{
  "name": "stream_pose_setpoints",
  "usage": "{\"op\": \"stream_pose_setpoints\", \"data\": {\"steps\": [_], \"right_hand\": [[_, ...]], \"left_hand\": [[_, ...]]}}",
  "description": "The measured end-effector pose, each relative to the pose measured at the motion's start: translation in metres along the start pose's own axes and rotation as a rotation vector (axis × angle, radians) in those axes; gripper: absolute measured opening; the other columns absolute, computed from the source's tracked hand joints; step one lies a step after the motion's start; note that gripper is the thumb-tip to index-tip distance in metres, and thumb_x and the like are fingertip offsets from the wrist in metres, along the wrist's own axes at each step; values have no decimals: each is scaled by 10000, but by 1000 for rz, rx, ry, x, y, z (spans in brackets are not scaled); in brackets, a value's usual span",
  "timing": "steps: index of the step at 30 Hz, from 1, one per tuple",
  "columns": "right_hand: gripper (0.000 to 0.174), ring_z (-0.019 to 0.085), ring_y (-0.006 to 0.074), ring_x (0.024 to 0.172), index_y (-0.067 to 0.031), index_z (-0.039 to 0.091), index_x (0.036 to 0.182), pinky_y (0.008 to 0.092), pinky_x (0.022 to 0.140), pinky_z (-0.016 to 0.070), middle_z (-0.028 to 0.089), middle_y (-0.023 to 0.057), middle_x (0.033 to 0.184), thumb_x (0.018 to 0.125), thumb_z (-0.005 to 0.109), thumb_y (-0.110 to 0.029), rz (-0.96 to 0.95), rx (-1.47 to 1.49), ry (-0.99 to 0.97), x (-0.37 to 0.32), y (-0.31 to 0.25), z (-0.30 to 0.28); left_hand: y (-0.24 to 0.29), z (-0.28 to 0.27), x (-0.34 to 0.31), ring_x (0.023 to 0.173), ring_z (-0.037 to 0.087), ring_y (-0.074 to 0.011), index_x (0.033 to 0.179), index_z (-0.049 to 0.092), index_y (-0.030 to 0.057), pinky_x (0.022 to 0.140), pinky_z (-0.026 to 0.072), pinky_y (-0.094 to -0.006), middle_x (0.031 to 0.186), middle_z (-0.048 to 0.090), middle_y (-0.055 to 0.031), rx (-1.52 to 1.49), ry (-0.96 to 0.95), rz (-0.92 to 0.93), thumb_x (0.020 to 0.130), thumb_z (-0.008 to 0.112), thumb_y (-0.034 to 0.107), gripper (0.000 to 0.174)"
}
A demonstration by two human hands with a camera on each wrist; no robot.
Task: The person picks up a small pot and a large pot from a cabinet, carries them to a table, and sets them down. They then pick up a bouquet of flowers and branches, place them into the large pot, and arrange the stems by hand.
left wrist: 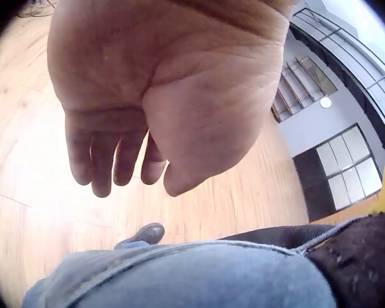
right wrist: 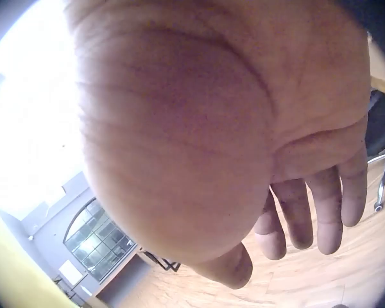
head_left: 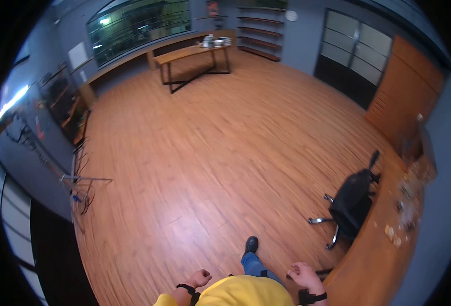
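Note:
My left hand [head_left: 199, 278] hangs in front of the body at the lower middle of the head view, with nothing in it. Its palm and loosely bent fingers [left wrist: 102, 163] fill the upper part of the left wrist view, above the jeans. On the other side of the yellow top [head_left: 246, 291], my right hand [head_left: 305, 276] hangs near the long wooden counter [head_left: 358, 275], holding nothing. In the right wrist view its fingers [right wrist: 324, 212] droop in a relaxed curve over the floor.
A black office chair [head_left: 350, 204] stands by the counter at right. Far ahead, a wooden table [head_left: 184, 55] bears bottles and dishes. A stand with cables [head_left: 80, 179] is at left. Wooden floor [head_left: 200, 137] lies between, and a wooden door [head_left: 406, 86] is at right.

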State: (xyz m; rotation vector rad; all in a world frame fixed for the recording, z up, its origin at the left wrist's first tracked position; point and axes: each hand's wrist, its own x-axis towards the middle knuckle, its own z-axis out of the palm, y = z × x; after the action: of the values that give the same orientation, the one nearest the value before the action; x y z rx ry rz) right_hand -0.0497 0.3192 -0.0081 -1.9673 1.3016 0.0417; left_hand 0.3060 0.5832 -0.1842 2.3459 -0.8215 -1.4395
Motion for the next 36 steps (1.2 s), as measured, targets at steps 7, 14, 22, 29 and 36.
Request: {"op": "stream_pose_setpoints", "data": {"steps": [7,14,22,29,36], "right_hand": [[402,673,302,942,-10,646,1100,380,828,532,683,200,1002,839,681,-314,-126,5,-167,176,-21,-33],[368,666,324,962,9,641,1088,395,833,528,679,221,1010,841,660,-264,-318,4,-52,300,-44,-55],[361,682,267,940,-8,666,1105,358,835,521,697,185,1036,870,639,-280,26,-19,-378,353,73,23],[386,622,320,1030,-51,680,1085,383,878,473,670,176,1100,889,544,-354,61,-137,-397,359,169,66],[351,644,255,869,-17,700,970,351,774,495,691,144,933,852,582,-326,220,-54,-341,427,108,6]], "left_hand": [[-27,-10,58,1010,657,-290,1100,697,46,917,499,-378,1077,697,-166,-227,185,-295,848,635,394,434],[56,-80,74,860,692,-209,1054,693,9,827,531,-333,971,716,-142,-393,297,-348,862,658,291,343],[127,-119,98,851,699,-212,1091,673,-1,835,531,-321,972,718,-139,-401,259,-308,854,650,314,395],[75,-118,167,970,675,-241,1084,702,34,887,512,-311,1053,709,-136,-247,153,-387,808,670,355,425],[125,-183,253,923,674,-201,1059,709,45,874,516,-290,1000,717,-101,-379,108,-360,744,716,201,351]]}}
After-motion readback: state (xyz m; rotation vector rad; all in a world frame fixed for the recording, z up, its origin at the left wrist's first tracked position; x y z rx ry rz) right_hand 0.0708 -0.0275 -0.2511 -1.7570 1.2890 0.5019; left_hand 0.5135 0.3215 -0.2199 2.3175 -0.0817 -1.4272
